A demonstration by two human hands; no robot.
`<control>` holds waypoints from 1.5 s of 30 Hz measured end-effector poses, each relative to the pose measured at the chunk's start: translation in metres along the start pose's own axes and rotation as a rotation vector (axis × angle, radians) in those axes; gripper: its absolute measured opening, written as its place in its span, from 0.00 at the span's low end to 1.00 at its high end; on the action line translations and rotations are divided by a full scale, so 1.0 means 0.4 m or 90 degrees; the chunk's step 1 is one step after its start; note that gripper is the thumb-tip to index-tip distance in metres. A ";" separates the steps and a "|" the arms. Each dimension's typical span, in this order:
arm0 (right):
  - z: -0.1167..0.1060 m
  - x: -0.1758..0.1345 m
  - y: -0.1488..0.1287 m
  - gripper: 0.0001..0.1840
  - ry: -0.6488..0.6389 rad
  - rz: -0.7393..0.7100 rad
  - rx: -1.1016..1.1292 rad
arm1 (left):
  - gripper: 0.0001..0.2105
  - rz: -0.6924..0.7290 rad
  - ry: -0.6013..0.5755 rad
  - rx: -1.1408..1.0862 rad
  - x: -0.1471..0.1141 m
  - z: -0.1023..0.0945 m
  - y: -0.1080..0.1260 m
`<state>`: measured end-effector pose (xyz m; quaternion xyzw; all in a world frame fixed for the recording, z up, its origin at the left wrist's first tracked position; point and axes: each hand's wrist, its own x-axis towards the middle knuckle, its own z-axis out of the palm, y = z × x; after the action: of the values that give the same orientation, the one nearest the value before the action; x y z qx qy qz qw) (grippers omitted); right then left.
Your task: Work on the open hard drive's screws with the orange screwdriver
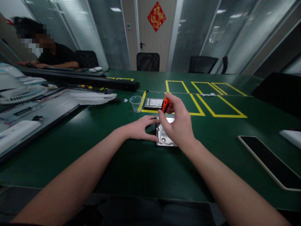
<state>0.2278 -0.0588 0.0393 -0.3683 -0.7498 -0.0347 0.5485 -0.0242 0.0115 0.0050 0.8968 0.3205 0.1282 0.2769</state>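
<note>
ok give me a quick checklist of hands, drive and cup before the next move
1. Left hand at the near hard drive's left edge: ok.
2. Right hand gripping the orange-and-black tool: ok.
3. Tool's tip meeting the drive: cannot tell, tip not visible.
4. Drive's top fully in view: not ok, right hand covers part.
5. Clear plastic cup upright, apart from both hands: ok.

Open green tabletop (pixel 218 135) runs from the right hand (pixel 177 121) to a phone (pixel 270 160). Beyond the left hand (pixel 143 128), a plastic cup (pixel 135 106) and hard drive (pixel 154 103) block the way, with a white grille (pixel 92 98) farther left.
</note>
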 end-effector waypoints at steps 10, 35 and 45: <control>0.003 -0.002 0.009 0.36 -0.001 -0.004 0.019 | 0.54 0.014 0.009 -0.017 0.005 0.005 0.017; 0.000 -0.001 0.016 0.36 -0.014 0.005 0.018 | 0.49 0.025 0.011 0.005 0.011 0.020 0.015; -0.001 -0.002 0.020 0.36 -0.021 0.001 0.013 | 0.49 0.033 0.019 0.010 0.007 0.021 0.006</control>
<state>0.2328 -0.0536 0.0361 -0.3639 -0.7589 -0.0200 0.5397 -0.0173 0.0084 -0.0004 0.9049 0.3024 0.1457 0.2616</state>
